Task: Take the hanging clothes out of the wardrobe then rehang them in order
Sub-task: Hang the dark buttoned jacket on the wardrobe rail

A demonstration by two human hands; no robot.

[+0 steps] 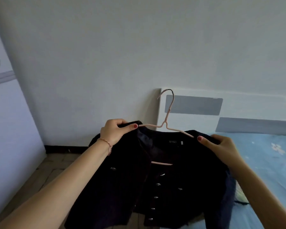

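The black buttoned jacket is held up over the edge of the bed, mounted on a pink wire hanger. The left hand pinches the left shoulder of the garment, fingers curled round cloth and hanger arm; the right hand grips the right shoulder likewise. Judged step: seating the jacket squarely on the hanger. The next move calls for levelling both shoulders, then carrying the hook to the wardrobe rail, which is not visible.

The jacket hung on the hanger before the headboard, over the bed's left edge; floor lay left.
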